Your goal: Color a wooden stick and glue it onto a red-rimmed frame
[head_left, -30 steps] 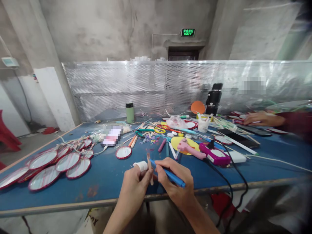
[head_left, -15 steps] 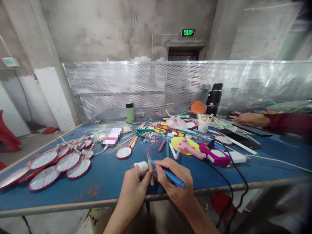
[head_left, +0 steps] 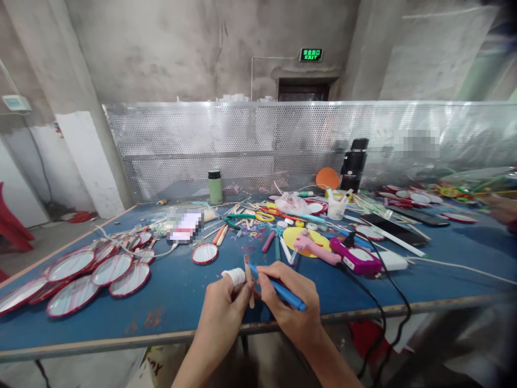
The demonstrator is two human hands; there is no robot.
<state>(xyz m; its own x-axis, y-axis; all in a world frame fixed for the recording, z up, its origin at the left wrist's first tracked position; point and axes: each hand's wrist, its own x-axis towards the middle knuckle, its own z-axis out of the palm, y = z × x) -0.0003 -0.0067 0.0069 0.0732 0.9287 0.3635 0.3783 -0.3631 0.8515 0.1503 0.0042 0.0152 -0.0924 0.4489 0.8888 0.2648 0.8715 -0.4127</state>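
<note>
My left hand pinches a wooden craft stick upright near the table's front edge. White wrapping covers one of its fingers. The top end of the stick looks darker than the rest. In my right hand is a blue marker, held like a pen, with its tip at or very near the stick's right side; whether it touches I cannot tell. A small round white disc with a red rim lies just beyond my left hand.
Red-rimmed discs pile up at left, near a phone on a cable. Farther back stand a green bottle and a black flask. At right lie a pink glue gun, a purple box and black cords.
The co-worker's arm at the right has drawn back to the frame's edge, uncovering discs there. My hands, the stick and the marker look almost unchanged.
</note>
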